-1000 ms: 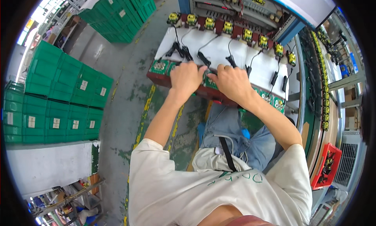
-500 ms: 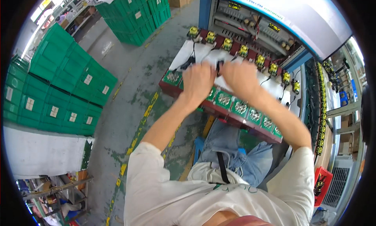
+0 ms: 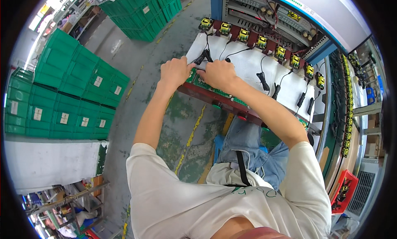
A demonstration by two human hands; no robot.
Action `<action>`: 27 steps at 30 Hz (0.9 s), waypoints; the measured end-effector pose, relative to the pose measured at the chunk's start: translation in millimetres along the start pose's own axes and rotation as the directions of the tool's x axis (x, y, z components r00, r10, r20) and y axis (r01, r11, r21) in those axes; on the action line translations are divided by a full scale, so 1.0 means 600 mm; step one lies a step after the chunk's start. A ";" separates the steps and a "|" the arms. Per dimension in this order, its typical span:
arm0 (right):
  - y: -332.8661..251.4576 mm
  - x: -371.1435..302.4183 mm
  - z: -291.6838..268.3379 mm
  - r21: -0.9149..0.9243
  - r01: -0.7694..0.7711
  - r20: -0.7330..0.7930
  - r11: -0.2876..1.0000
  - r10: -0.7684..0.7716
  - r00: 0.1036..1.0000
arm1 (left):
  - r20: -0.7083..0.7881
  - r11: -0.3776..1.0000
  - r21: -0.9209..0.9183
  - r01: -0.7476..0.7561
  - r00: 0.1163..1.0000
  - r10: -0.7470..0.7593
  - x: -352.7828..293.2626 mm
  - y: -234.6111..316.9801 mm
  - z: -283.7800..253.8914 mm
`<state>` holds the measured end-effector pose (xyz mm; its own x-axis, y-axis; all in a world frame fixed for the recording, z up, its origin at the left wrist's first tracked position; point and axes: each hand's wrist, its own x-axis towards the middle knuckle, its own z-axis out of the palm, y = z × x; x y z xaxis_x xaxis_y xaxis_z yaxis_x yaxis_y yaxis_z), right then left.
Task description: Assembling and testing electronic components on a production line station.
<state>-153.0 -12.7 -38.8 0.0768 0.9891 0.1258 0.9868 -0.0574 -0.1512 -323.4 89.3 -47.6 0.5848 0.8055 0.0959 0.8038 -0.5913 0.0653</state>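
My left hand (image 3: 174, 74) is at the left end of a long dark red test fixture (image 3: 225, 101), its fingers curled downward. Just right of it, my right hand (image 3: 219, 75) is also closed, with its thumb toward the left hand. Whatever lies in the fingers is hidden under both hands. Green circuit boards (image 3: 191, 76) show in the fixture's front row, partly covered by my hands and right forearm. Black plugs (image 3: 203, 56) on thin cables lie just beyond my hands on a white surface (image 3: 244, 65).
Yellow transformer boards (image 3: 261, 42) line the fixture's far edge, below rack instruments (image 3: 285, 13) and a large screen (image 3: 331, 15). More black plugs (image 3: 262, 80) lie to the right. Green crates (image 3: 62, 90) are stacked at left. A red bin (image 3: 345, 191) stands at lower right.
Both hands have moved left and apart from a dark piece they were close around, down to the fixture's left end. The plugs on the white surface now show more.
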 end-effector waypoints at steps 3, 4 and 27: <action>-0.024 0.014 0.014 0.053 -0.077 0.039 0.996 0.075 0.996 | 0.025 0.990 0.099 -0.100 0.995 0.098 0.013 -0.017 0.001; -0.030 0.021 0.020 0.036 -0.073 0.042 0.997 0.072 0.997 | 0.036 0.982 0.143 -0.127 0.992 0.123 0.013 -0.020 0.004; 0.306 0.085 -0.140 -0.159 -0.137 0.255 0.978 0.175 0.951 | 0.346 0.343 -0.884 0.317 0.938 0.027 0.323 0.070 -0.027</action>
<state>44.3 16.0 22.4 0.2091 0.9651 -0.1573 0.9770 -0.2131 -0.0088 -178.1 219.6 -10.2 0.6081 0.7527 -0.2522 0.3639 0.0180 0.9312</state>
